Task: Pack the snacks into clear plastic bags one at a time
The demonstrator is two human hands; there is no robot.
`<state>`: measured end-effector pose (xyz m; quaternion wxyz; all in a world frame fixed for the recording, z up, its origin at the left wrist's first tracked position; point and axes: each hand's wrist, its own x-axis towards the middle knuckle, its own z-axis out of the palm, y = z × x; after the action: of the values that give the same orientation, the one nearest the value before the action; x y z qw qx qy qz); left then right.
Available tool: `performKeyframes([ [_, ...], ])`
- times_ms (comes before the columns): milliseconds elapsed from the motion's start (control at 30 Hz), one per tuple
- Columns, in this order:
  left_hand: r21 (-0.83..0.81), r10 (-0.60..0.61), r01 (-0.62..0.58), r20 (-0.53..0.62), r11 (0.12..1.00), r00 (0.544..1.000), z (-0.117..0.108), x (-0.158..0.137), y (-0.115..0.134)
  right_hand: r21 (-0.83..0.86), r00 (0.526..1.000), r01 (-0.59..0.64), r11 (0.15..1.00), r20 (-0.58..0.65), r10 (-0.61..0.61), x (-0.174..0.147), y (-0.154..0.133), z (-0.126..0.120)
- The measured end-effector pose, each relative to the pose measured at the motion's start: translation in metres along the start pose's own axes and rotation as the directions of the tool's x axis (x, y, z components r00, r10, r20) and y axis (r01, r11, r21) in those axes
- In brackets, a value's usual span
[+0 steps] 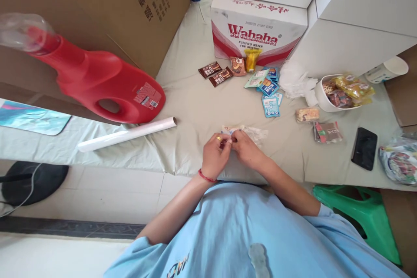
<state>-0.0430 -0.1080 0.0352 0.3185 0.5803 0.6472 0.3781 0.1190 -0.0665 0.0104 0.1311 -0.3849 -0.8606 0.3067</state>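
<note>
My left hand (215, 153), with a yellow ring and a red string bracelet, is closed in a pinch near the table's front edge. My right hand (246, 150) is closed too, its fingertips meeting those of the left. Whatever is pinched between them is small and mostly covered by the fingers. Just beyond the fingertips shows a printed wrapper (232, 129), partly hidden by the hands. Crumpled clear plastic (259, 134) lies beside the right hand.
Brown cocoa packets (220, 76), blue sachets (271, 106) and a white bowl (321, 95) of snacks lie beyond. A wrapped bar (307, 115) and black phone (365, 148) are right. A red bottle (110, 82) and white roll (130, 134) are left. A Wahaha carton (257, 30) stands behind.
</note>
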Motion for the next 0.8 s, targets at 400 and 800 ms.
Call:
performKeyframes([
  [400, 0.522, 0.180, -0.327, 0.312, 0.788, 0.933, 0.035, -0.023, -0.006, 0.205, 0.803, -0.341, 0.917, -0.444, 0.398, -0.038, 0.046, -0.032],
  [800, 0.651, 0.199, -0.417, 0.384, 0.634, 0.902, 0.041, -0.018, -0.002, 0.060, 0.870, -0.384, 0.922, -0.310, 0.383, -0.022, 0.011, -0.047],
])
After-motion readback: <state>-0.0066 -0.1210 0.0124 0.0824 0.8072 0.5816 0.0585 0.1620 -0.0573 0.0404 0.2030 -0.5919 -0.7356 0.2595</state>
